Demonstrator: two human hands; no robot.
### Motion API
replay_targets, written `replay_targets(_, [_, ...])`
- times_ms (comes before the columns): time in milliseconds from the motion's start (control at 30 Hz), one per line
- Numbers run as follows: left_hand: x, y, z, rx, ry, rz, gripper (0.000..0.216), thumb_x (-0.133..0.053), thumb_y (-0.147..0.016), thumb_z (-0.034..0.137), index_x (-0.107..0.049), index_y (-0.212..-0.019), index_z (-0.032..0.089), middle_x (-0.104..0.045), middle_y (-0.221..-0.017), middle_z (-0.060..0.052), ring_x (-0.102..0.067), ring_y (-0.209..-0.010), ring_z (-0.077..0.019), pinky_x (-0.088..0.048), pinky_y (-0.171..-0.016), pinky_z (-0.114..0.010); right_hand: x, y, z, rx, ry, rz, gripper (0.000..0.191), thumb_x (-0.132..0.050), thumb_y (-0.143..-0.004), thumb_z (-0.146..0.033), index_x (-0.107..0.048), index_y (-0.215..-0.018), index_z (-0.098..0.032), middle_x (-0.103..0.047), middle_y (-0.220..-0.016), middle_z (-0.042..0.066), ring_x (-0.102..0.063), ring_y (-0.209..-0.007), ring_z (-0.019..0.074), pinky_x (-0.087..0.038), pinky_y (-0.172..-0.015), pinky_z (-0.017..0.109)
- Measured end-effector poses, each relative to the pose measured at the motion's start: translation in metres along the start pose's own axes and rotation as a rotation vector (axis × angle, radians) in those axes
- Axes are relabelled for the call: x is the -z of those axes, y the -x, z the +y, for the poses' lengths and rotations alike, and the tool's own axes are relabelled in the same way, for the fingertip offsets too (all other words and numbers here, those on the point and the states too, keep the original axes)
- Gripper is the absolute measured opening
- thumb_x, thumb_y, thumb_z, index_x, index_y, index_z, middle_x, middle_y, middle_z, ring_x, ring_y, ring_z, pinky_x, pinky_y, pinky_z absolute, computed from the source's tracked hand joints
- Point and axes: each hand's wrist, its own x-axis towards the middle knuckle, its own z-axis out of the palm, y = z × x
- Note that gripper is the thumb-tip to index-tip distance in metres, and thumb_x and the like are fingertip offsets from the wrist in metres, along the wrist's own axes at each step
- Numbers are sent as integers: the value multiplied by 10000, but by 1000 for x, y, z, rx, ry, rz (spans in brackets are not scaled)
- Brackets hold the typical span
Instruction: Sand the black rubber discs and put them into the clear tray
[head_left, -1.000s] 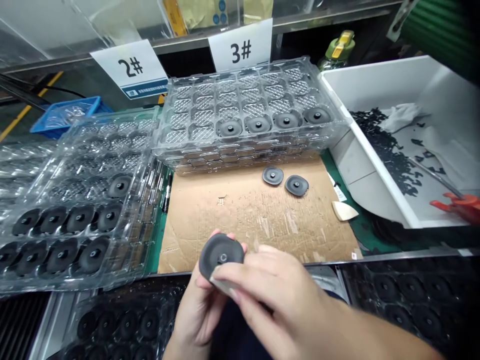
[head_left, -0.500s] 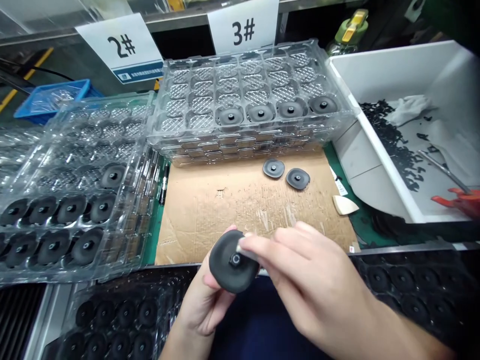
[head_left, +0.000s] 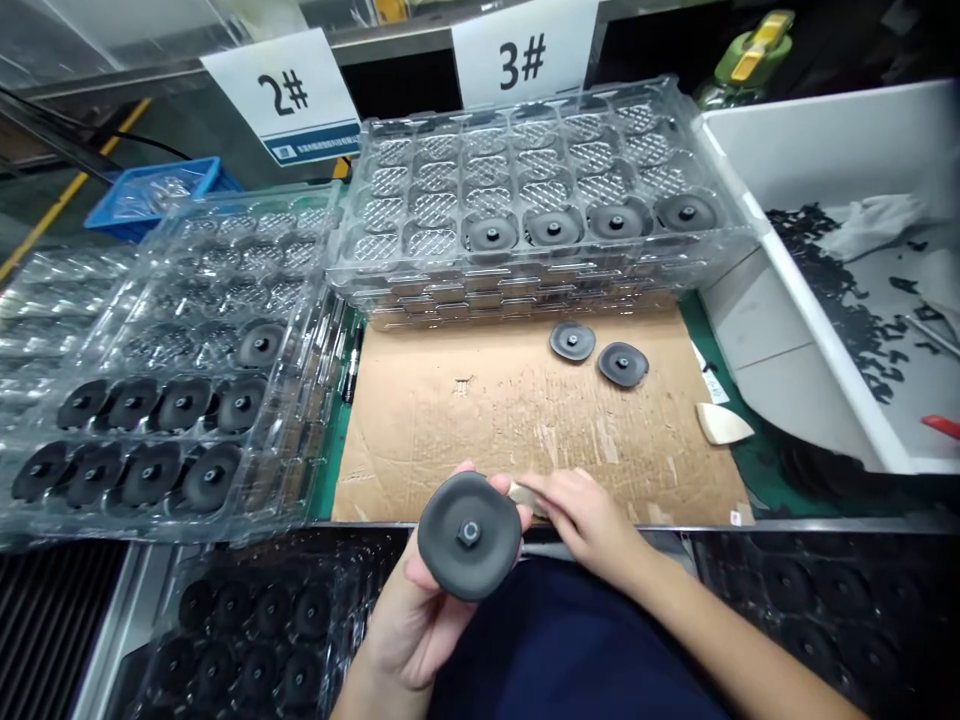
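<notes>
Two white cards stand at the back of the desk [head_left: 757,465]: one reads "2#" [head_left: 283,93] at 11 o'clock, with a blue strip of print too small to read along its lower edge, and one reads "3#" [head_left: 523,62] at 12 o'clock.

The left hand [head_left: 420,615] rises from the bottom edge at 6 o'clock, palm turned up and toward the camera. Its fingers are closed around the rim of a black disc [head_left: 469,535], which it holds face-on, the small centre hub toward the camera. The disc sits just in front of the near edge of the cardboard sheet [head_left: 480,420].

The right hand [head_left: 589,520] comes in from 4 o'clock, forearm low across the lap and knuckles up. Its fingers pinch a small pale piece [head_left: 525,494] just beside the disc at the disc's 2 o'clock; whether the piece touches the disc cannot be told.

Two loose black discs [head_left: 598,353] lie on the cardboard at 1 o'clock. Behind them, below the "3#" card, a stack of clear trays [head_left: 540,200] carries four discs in its front row. A second clear tray [head_left: 187,380] at 9 o'clock holds more. A white bin [head_left: 817,150] at 3 o'clock contains black scraps.
</notes>
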Motion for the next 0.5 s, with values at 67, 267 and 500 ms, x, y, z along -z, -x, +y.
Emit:
replay_targets(67, [-4, -2, -1, 22, -25, 23, 468, -680, -650, 402, -602, -1109, 352, -629, -1179, 18, -568, -1087, -231, -454, -923, -276, 9, -1, -5, -41, 7, 52, 321, -401, -881, -170, -528, -1170, -225, -636, -917, 49, -559, -819, 188, -450, -731, 352])
replay_targets(267, [-9, -4, -9, 8, -81, 95, 482, -707, -660, 361, -599, -1124, 292, -673, -1070, -3, -583, -1050, -233, -429, -956, -327, 71, -22, -77, 273, -29, 230, 340, -403, -914, -205, -464, -1237, -293, -630, -1019, 4, -554, -859, 149, -399, -719, 293])
replay_targets(500, [0, -5, -19, -73, -92, 200, 454, -666, -722, 323, -576, -1163, 265, -651, -1121, -27, -586, -1034, -212, -487, -864, -264, 62, -32, -96, 212, 185, 62, 317, -404, -880, -129, -589, -1111, -242, -606, -755, 3, -462, -668, 140, -282, -626, 303])
